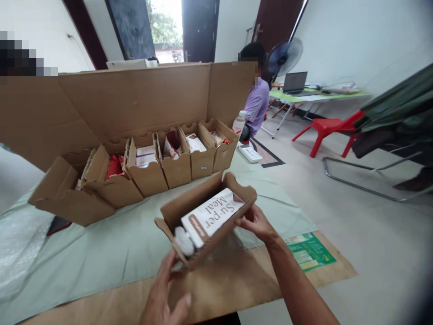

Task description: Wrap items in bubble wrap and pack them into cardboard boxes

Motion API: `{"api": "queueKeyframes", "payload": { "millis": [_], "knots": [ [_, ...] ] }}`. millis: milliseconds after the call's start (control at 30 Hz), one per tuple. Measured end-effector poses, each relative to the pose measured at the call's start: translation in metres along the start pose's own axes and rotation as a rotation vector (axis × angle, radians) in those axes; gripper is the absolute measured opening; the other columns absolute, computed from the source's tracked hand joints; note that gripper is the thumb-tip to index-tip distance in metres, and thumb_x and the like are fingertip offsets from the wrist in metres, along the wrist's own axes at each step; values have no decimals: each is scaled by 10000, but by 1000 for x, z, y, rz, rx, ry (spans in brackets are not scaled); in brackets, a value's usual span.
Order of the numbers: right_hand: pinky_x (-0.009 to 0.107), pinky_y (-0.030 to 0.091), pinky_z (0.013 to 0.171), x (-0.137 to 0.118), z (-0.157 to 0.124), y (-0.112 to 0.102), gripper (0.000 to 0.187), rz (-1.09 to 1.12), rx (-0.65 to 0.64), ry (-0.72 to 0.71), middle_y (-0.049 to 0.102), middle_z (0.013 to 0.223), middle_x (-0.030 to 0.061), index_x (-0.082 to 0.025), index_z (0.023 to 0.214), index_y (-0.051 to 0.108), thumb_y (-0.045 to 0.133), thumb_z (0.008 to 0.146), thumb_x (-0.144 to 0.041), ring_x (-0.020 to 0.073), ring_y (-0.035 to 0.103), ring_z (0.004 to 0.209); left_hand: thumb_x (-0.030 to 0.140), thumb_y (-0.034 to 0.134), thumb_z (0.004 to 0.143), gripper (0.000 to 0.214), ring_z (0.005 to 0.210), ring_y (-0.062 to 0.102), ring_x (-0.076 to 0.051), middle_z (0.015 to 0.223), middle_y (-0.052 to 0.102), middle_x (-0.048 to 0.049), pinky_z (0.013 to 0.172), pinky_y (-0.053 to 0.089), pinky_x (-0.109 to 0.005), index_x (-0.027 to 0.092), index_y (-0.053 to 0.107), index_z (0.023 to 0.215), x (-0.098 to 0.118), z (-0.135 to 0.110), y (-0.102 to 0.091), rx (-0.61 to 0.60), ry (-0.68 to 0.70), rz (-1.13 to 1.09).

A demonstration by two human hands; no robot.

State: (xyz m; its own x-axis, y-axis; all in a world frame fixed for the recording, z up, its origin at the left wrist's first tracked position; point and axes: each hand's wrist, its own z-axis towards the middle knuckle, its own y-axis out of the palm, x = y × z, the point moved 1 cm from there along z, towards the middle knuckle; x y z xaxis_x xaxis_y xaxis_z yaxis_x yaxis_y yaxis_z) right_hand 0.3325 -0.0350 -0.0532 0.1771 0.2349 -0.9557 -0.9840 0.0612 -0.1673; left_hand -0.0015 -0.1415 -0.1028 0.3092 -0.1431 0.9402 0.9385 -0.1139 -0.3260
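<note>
A small open cardboard box (218, 192) sits tilted on the table in front of me. Inside it lie a white "Su-per Meal" packet (213, 215) and a pale wrapped item (184, 241). My left hand (165, 295) reaches up to the box's near left corner, fingers spread, touching its underside. My right hand (257, 222) rests against the box's right side wall with fingers curled along the edge.
A row of several open cardboard boxes (149, 169) holding packets stands behind, backed by a tall cardboard sheet (135, 97). Bubble wrap (20, 246) lies at left. A seated person (255, 101), a red chair (326, 128), a fan and a laptop table are at the back right.
</note>
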Motion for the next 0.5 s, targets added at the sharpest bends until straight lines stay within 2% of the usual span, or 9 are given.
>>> {"api": "queueKeyframes", "payload": {
  "millis": [33,100,167,233,267,333,433,500],
  "knots": [
    [521,529,1041,-2,3,-5,755,53,44,11,716,1262,123,-249,1290,634,821,679,-651,363,655,1208,473,663,892,455,1133,709,-300,1288,704,-103,988,597,-416,302,650,1314,-3,-4,-1,-62,22,3],
    [522,520,1048,-3,3,-10,782,88,194,33,664,1375,142,-268,1380,565,786,733,-646,356,620,1273,459,647,914,327,1036,746,-276,1145,758,-88,917,629,-376,300,718,1190,-7,2,-8,-125,14,13],
    [550,514,1047,-1,-8,-9,788,48,335,84,620,1436,165,-264,1416,533,755,767,-650,369,586,1319,443,649,916,406,1062,738,-279,1215,732,-109,902,633,-386,277,665,1287,-6,20,-16,-78,-25,29],
    [568,504,1056,4,-33,-2,751,-10,400,121,583,1479,177,-259,1430,527,727,807,-628,380,552,1358,460,684,881,633,1201,674,-319,1418,615,-156,957,607,-448,256,521,1458,0,41,-17,-14,-21,23],
    [565,502,1062,7,-49,4,729,-34,397,119,561,1503,175,-265,1448,515,709,832,-605,379,538,1375,478,699,862,728,1267,631,-341,1490,549,-171,996,582,-483,250,458,1510,4,50,-14,-18,-1,1],
    [549,510,1066,11,-86,20,713,-69,341,77,510,1558,150,-301,1512,456,667,879,-553,366,520,1400,517,712,840,832,1329,575,-373,1536,497,-185,1052,533,-531,240,391,1555,16,62,-1,-113,28,-73],
    [561,509,1074,12,-133,47,809,-169,239,39,516,1553,150,-277,1564,400,699,842,-487,381,536,1384,560,669,880,758,1306,588,-383,1437,600,-169,1081,500,-540,226,444,1523,39,67,23,-299,-1,-219],
    [557,524,1057,11,-150,60,799,-221,248,95,622,1437,151,-244,1504,484,750,780,-451,383,595,1313,584,646,899,700,1314,578,-391,1405,633,-153,1098,484,-531,224,498,1481,56,64,37,-390,-20,-310]
  ]
}}
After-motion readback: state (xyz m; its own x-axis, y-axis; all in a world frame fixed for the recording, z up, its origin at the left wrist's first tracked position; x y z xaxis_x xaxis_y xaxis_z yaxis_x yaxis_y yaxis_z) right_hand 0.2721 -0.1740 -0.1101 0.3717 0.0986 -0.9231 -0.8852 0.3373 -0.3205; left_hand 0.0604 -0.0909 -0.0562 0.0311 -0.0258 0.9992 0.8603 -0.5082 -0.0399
